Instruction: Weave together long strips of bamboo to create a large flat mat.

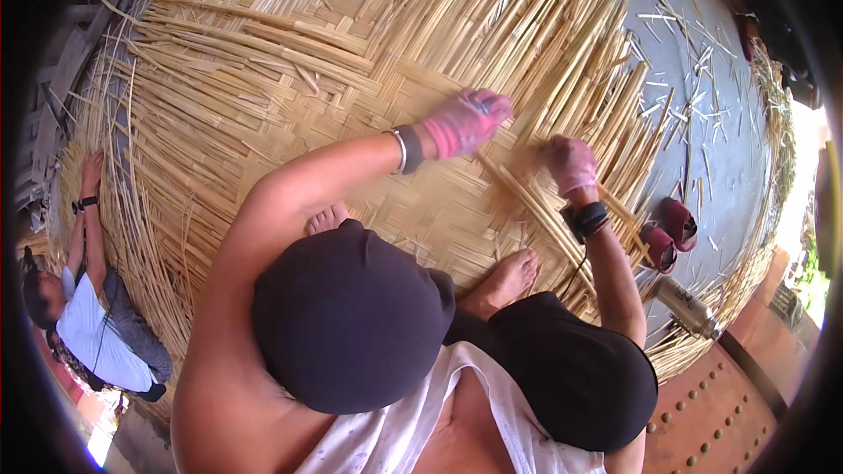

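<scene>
A large mat (421,189) of flat straw-coloured reed strips, woven in a diagonal pattern, spreads under my bare feet (512,276). My left hand (465,123), in a pink glove, is over the weave with its fingers curled closed; whatever is in them cannot be made out. To its right, my gloved right hand (569,165) is closed low beside the mat's unwoven strips (606,79). Motion blurs its fingertips, so what they grip is hidden. Several long strips (531,197) run slantwise just below my hands.
Cut strip scraps litter the grey floor (716,167) at right. A pair of dark red shoes (674,224) and a metal bottle (689,307) lie beside the mat's right edge. At far left, another person (101,325) reaches toward the mat's loose ends.
</scene>
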Tool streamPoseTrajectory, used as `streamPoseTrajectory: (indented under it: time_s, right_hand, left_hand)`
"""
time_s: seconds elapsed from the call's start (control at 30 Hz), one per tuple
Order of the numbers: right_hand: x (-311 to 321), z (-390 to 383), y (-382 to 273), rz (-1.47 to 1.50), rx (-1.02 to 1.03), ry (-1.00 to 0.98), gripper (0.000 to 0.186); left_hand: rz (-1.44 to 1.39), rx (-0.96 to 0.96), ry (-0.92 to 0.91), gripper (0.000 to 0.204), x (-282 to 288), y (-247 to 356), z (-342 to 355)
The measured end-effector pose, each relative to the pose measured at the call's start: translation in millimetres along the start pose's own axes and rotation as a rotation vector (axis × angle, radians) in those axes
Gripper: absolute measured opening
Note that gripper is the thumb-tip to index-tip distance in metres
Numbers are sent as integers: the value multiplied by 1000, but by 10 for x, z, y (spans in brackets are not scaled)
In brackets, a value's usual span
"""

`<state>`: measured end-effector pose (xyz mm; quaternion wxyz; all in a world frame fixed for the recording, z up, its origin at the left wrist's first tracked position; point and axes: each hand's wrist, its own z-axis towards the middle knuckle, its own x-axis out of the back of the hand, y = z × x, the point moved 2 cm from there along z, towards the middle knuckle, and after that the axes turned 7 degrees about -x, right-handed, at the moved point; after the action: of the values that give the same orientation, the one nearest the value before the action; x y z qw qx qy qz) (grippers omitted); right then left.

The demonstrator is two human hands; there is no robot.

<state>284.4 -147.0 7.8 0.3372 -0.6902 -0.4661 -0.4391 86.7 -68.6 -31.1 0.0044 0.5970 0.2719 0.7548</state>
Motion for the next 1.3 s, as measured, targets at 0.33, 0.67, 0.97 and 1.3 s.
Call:
streamPoseTrajectory:
  time_s: [0.33,0.67,0.97,1.3]
  right_hand:
    - [-136,272,259,628,-107,-231,24]
    - [188,-92,-151,-16,-19,-100,26]
    - [401,-612,494,246,-91,18,22]
    - [313,-255,818,533,-189,287,17]
  left_hand:
    - [91,-16,-33,55,-33,54,-121]
    - [141,-54,-131,47,25,80,-63]
    - [-82,-356,-96,38,88,492,503]
    - [-379,208,-174,29,-135,617,917]
